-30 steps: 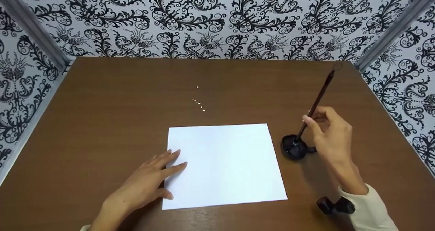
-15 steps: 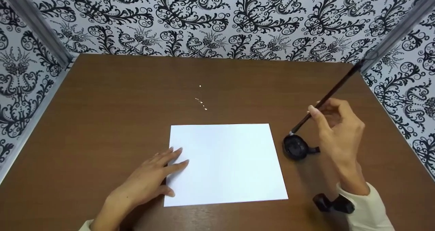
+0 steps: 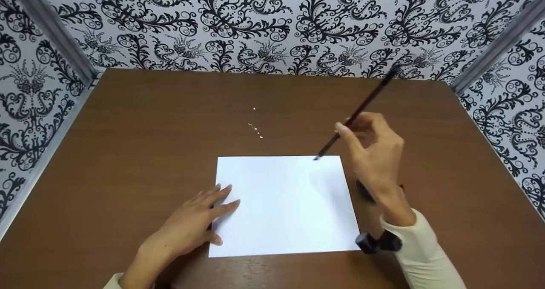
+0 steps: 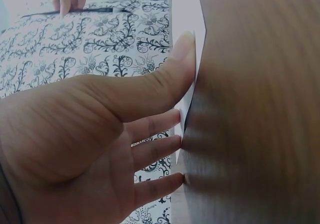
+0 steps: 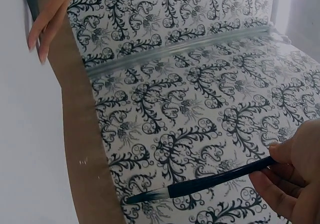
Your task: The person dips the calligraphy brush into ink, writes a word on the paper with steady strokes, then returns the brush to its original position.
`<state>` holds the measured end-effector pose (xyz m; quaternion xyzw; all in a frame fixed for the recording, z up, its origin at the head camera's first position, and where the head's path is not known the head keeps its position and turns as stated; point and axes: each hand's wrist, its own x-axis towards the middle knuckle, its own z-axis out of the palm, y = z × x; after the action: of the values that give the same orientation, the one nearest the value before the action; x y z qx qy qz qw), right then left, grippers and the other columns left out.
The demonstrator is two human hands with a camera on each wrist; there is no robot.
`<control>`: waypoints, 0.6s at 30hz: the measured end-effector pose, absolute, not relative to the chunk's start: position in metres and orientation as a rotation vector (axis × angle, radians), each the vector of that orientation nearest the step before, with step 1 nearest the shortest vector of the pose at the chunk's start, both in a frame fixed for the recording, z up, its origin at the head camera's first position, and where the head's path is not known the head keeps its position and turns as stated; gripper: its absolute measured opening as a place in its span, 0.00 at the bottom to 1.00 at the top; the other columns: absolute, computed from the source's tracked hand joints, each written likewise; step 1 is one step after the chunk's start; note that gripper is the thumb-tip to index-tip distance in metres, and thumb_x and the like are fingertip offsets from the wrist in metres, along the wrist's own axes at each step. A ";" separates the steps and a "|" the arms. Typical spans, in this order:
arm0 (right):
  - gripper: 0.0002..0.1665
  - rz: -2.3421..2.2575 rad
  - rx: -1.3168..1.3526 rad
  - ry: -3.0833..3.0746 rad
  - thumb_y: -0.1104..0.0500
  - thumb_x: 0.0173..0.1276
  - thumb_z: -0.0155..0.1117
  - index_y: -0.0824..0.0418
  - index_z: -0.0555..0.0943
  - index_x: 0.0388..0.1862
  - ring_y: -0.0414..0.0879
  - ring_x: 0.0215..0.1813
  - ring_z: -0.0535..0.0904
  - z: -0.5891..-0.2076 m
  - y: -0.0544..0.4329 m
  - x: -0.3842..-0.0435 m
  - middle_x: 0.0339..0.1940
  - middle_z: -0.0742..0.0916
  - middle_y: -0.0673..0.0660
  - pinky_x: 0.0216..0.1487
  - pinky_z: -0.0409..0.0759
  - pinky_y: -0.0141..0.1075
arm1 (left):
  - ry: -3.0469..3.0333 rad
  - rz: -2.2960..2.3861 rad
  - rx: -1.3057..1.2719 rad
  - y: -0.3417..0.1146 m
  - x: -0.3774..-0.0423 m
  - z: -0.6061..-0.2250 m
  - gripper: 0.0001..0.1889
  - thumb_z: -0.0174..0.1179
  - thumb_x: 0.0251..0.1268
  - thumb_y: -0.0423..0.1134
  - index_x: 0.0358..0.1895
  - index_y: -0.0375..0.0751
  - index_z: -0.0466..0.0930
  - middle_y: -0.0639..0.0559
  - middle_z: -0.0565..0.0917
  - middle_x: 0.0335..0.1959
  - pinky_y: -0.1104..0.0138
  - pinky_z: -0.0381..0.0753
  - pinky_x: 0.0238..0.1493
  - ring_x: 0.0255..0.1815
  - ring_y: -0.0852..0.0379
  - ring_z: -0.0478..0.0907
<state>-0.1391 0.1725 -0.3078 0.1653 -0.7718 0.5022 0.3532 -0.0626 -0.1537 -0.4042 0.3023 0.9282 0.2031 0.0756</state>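
Note:
My right hand (image 3: 378, 155) pinches the dark handle of a calligraphy brush (image 3: 369, 98) between thumb and fingers. The brush slants, its tip overlapping the far edge of a blank white sheet of paper (image 3: 283, 208) near the right corner in the head view. Pale bristles (image 5: 156, 195) with a dark tip show in the right wrist view. With fingers spread, my left hand (image 3: 185, 223) rests on the sheet's left edge. A small black ink dish (image 3: 365, 191) stands right of the paper, mostly hidden behind my right hand and wrist.
The brown wooden table (image 3: 140, 140) extends around the sheet. A few small pale marks (image 3: 256, 130) lie beyond the paper. Patterned black-and-white panels (image 3: 247, 29) enclose the back and sides, with grey posts (image 3: 64, 31) at the corners.
My right hand has lifted the brush out of the ink dish, drawn it over the rim, and carried it left to the paper's far edge. The left hand stays on the sheet.

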 end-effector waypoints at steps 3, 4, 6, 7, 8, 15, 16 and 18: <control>0.11 1.363 0.503 -1.985 0.69 0.56 0.72 0.71 0.79 0.34 0.43 0.33 0.85 -0.317 0.162 -0.148 0.31 0.86 0.59 0.34 0.83 0.34 | 2.786 0.596 0.914 -0.153 -0.062 -0.404 0.41 0.71 0.44 0.47 0.68 0.46 0.69 0.42 0.59 0.73 0.43 0.60 0.65 0.72 0.39 0.55; 0.11 1.381 0.529 -1.979 0.68 0.56 0.72 0.71 0.79 0.35 0.44 0.33 0.85 -0.320 0.158 -0.150 0.31 0.85 0.59 0.34 0.83 0.34 | 2.786 0.594 0.917 -0.153 -0.062 -0.404 0.41 0.71 0.44 0.47 0.68 0.46 0.69 0.42 0.59 0.73 0.43 0.60 0.65 0.72 0.39 0.55; 0.11 1.382 0.571 -1.979 0.66 0.57 0.72 0.70 0.79 0.34 0.44 0.32 0.85 -0.324 0.149 -0.153 0.31 0.86 0.58 0.32 0.83 0.34 | 2.790 0.597 0.925 -0.153 -0.062 -0.403 0.41 0.71 0.44 0.47 0.68 0.45 0.69 0.41 0.59 0.73 0.42 0.61 0.64 0.72 0.38 0.55; 0.11 1.375 0.594 -1.980 0.65 0.57 0.72 0.69 0.79 0.34 0.45 0.32 0.84 -0.325 0.144 -0.155 0.31 0.86 0.57 0.32 0.83 0.34 | 2.790 0.602 0.926 -0.153 -0.061 -0.403 0.41 0.70 0.44 0.47 0.68 0.45 0.69 0.41 0.59 0.73 0.41 0.61 0.64 0.72 0.38 0.55; 0.11 1.365 0.613 -1.982 0.64 0.58 0.72 0.69 0.79 0.34 0.45 0.31 0.84 -0.327 0.140 -0.155 0.30 0.86 0.57 0.31 0.83 0.33 | 2.792 0.607 0.926 -0.154 -0.061 -0.403 0.41 0.70 0.44 0.48 0.68 0.45 0.69 0.41 0.59 0.73 0.41 0.61 0.64 0.72 0.38 0.55; 0.11 1.372 0.732 -1.974 0.62 0.59 0.72 0.67 0.79 0.34 0.43 0.31 0.84 -0.339 0.108 -0.162 0.30 0.85 0.54 0.28 0.82 0.31 | 2.795 0.619 0.925 -0.155 -0.060 -0.404 0.41 0.69 0.44 0.48 0.68 0.46 0.69 0.42 0.59 0.73 0.42 0.60 0.64 0.72 0.39 0.54; 0.11 1.376 0.746 -1.968 0.62 0.59 0.72 0.67 0.79 0.34 0.42 0.31 0.84 -0.342 0.105 -0.163 0.30 0.85 0.54 0.28 0.82 0.31 | 2.794 0.616 0.925 -0.155 -0.061 -0.404 0.41 0.70 0.44 0.48 0.68 0.46 0.69 0.42 0.59 0.73 0.42 0.60 0.64 0.72 0.39 0.54; 0.11 1.383 0.770 -1.961 0.62 0.59 0.71 0.67 0.78 0.34 0.42 0.32 0.84 -0.346 0.098 -0.164 0.30 0.84 0.54 0.29 0.82 0.31 | 2.792 0.612 0.924 -0.155 -0.061 -0.403 0.41 0.70 0.45 0.48 0.68 0.47 0.69 0.42 0.59 0.73 0.42 0.60 0.64 0.72 0.39 0.54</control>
<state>-0.1645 0.0979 -0.3464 0.2911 -0.7408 0.5224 0.3059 -0.0609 -0.1546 -0.4034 0.3069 0.9273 0.2032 0.0685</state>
